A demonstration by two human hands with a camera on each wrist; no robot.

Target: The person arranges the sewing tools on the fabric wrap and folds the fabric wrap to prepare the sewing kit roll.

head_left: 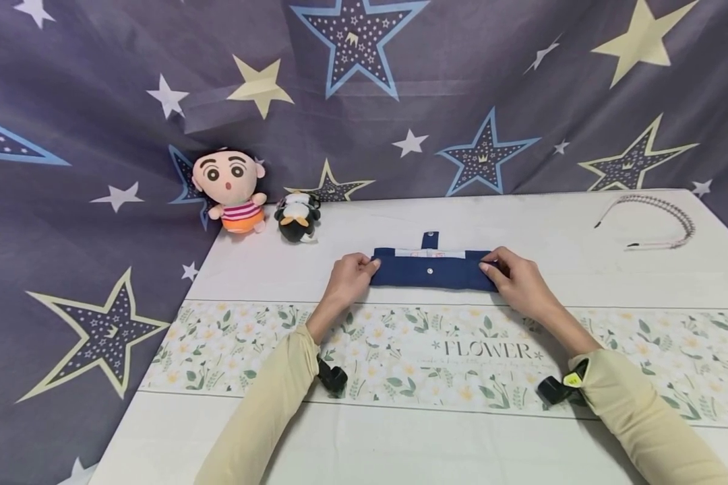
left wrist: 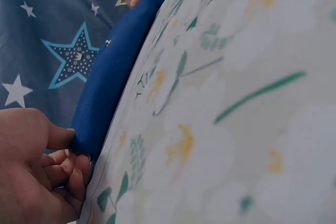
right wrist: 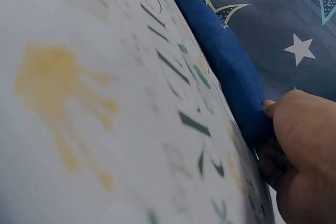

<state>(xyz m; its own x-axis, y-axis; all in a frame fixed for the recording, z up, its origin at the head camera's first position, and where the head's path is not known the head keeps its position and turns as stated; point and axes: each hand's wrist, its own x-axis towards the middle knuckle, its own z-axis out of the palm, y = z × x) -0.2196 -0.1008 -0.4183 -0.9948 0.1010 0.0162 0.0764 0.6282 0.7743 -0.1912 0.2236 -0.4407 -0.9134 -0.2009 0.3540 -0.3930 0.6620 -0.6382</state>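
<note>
A long navy fabric pouch (head_left: 403,273) lies across the table in the head view. It has a metal snap at its middle front and a short strap (head_left: 430,240) with its own snap standing out behind. Along its upper edge a white inner strip (head_left: 409,253) with small printed marks shows. My left hand (head_left: 350,277) pinches the pouch's left end between thumb and fingers. At the opposite end, the thumb and fingers of my right hand (head_left: 524,281) pinch the fabric. Both wrist views show the navy front bulging slightly between the hands.
Behind on the left sit a plush doll (head_left: 239,192) in a striped top and a small black-and-white plush toy (head_left: 297,217). A chain-like headband (head_left: 673,209) lies at the back right. A floral band (head_left: 370,357) crosses the white tabletop, and a star-patterned curtain (head_left: 400,114) hangs behind.
</note>
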